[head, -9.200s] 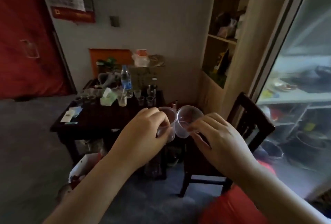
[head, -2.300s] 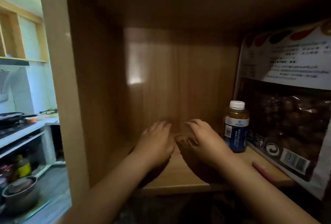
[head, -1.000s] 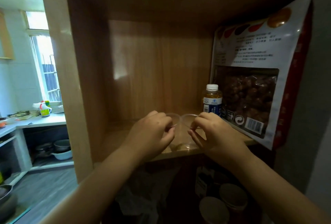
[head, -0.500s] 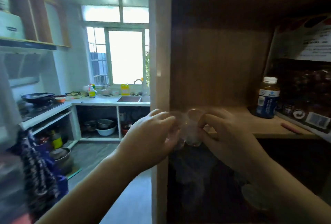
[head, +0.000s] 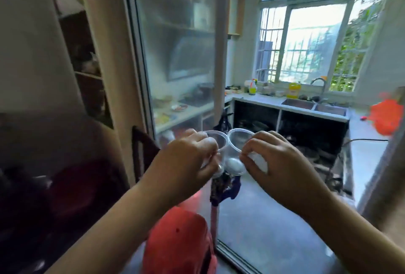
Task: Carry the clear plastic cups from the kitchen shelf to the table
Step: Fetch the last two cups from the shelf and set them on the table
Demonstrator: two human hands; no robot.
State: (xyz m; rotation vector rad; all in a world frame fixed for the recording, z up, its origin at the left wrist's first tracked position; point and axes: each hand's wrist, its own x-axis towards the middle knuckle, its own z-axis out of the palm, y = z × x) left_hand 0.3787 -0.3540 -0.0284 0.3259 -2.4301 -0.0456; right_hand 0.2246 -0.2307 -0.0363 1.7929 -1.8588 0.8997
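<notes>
I hold two clear plastic cups side by side at chest height, rims touching. My left hand [head: 188,162] pinches the rim of the left cup [head: 219,142], whose body is mostly hidden behind my fingers. My right hand [head: 276,164] pinches the right cup [head: 237,153], whose open mouth and round base both show. Both cups look empty and stand roughly upright. Neither the shelf nor the table is in view.
A sliding glass door [head: 175,54] with its frame stands just ahead left. A dark wooden chair [head: 142,149] is at the left. A red cloth [head: 179,238] lies below my arms. Beyond are the kitchen counter with sink [head: 313,107], the window [head: 317,39] and grey floor [head: 263,230].
I have lifted both cups off the wooden shelf and turned left away from it. The view now faces the kitchen doorway and window instead of the shelf.
</notes>
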